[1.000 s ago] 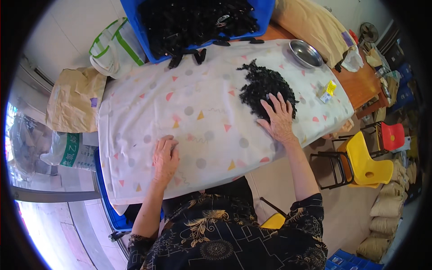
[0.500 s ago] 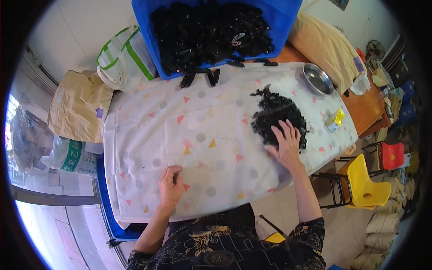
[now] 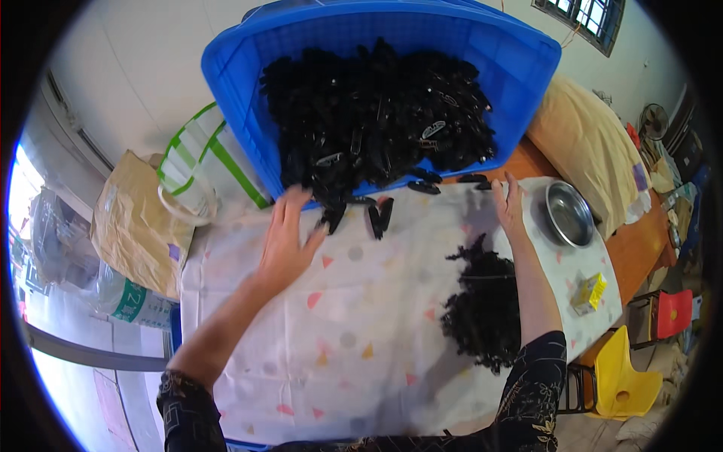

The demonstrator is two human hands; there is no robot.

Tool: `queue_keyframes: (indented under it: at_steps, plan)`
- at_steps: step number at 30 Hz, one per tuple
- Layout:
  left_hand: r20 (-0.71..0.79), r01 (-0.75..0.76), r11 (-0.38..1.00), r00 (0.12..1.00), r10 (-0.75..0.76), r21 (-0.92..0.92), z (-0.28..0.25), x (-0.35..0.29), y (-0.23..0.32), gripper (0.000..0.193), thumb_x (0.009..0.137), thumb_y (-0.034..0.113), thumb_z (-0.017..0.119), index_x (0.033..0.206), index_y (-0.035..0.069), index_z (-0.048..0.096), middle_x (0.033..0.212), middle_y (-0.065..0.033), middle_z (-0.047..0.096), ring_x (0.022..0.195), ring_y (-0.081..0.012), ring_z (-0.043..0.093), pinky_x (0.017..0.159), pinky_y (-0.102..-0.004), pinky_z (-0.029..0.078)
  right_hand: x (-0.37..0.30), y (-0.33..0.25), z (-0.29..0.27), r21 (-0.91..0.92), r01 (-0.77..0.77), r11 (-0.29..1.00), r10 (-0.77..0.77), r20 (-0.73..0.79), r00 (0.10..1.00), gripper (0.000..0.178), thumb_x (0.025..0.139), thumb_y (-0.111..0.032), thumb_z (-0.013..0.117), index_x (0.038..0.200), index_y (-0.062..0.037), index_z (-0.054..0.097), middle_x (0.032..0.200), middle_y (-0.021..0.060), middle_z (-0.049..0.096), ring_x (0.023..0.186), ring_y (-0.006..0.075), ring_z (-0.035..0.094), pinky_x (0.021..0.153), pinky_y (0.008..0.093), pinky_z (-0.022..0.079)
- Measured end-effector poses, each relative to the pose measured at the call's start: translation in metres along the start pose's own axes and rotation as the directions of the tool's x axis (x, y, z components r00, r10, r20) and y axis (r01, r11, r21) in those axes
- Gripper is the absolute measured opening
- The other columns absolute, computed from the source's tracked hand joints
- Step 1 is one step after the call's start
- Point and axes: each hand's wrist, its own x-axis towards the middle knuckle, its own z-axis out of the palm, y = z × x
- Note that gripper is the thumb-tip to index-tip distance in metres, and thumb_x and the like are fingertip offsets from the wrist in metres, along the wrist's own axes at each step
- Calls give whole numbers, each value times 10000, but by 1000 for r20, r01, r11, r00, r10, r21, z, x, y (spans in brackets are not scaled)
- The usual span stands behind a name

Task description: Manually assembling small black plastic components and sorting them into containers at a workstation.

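My left hand (image 3: 286,245) reaches over the table's far left part, fingers stretched out and thumb apart. Its fingertips are at the front lip of a tilted blue plastic bin (image 3: 520,71), beside loose black clip-like pieces (image 3: 380,218) on the cloth. A large heap of black pieces (image 3: 376,113), some with metal clips showing, fills the bin. My right hand (image 3: 510,207) is extended near the bin's front right corner, fingers apart, close to a few slim black pieces (image 3: 473,178). Partly behind my right forearm lies a pile of small black curly bits (image 3: 482,309).
A steel bowl (image 3: 569,215) and a small yellow box (image 3: 589,294) sit on the right of the patterned tablecloth (image 3: 301,361). Paper sacks (image 3: 132,226) and a green-trimmed bag (image 3: 226,162) flank the bin's left; a big brown sack (image 3: 587,151) leans right. Yellow chair (image 3: 621,377) beyond.
Both hands have moved forward toward the bin. My right hand has left the curly black pile, and my left hand has come up from the near cloth. The view has shifted toward the bin.
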Motion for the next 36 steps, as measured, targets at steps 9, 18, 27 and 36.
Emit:
queue_keyframes:
  at_steps: [9,18,27,36]
  plan:
    - [-197,542,840,825,-530,6,85,149,-142,741,815,437,619,1326,-30,355,1243,-334,463,1173,-454,433,1014,-456,358,93,12,96,-62,-13,998,3,-159,987,727,891,-603,435,1356,-44,419,1306,257,452,1231,408,416,1023,447,344]
    - [-152,495,848,868,-472,190,108,160,-143,722,755,559,626,1179,-7,483,1200,-318,502,1113,-436,465,1003,-460,334,108,2,132,-70,68,995,-72,-66,995,644,887,-578,477,1293,-80,509,1267,220,503,1188,381,470,996,419,361]
    - [152,415,899,888,-434,142,102,138,-122,863,782,709,486,1388,99,410,1378,-208,448,1297,-413,362,1096,-435,250,60,-59,148,-5,217,976,-216,84,973,581,890,-509,519,1271,-70,517,1240,193,512,1154,372,475,986,406,358]
    - [336,397,918,864,-376,5,79,101,-90,657,841,611,514,1202,66,575,1163,-218,600,1110,-364,550,958,-397,412,7,-116,152,190,263,946,-300,202,932,540,839,-448,614,1210,-57,569,1260,169,524,1139,357,494,1001,421,352]
